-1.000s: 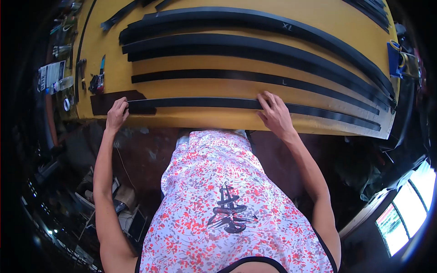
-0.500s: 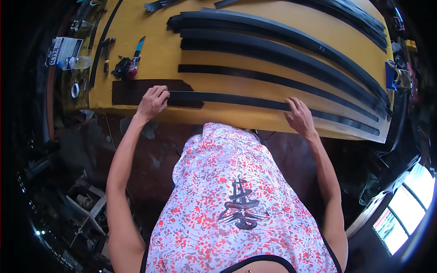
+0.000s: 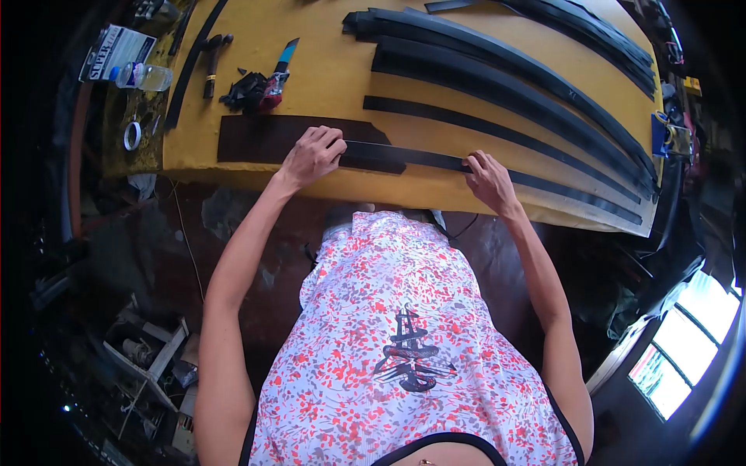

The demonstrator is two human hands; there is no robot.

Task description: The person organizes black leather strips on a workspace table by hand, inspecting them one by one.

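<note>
A long, thin black rubber strip [image 3: 435,161] lies along the near edge of the yellow table [image 3: 326,78]. My left hand [image 3: 311,155] is curled on the strip's left end, where it overlaps a dark brown sheet [image 3: 256,140]. My right hand [image 3: 488,180] grips the same strip further right, fingers bent on it near the table's edge. The strip runs on to the right past that hand.
Several wider black curved strips [image 3: 505,81] lie further back on the table. At the left are a blue-handled knife [image 3: 284,56], black scraps, a water bottle [image 3: 144,76], a tape roll [image 3: 132,133] and a printed box [image 3: 116,48]. A blue clamp [image 3: 660,133] sits at the right edge.
The view has swung to the left along the table. My right hand has slid left along the strip, closer to my left hand, which stays at the strip's end.
</note>
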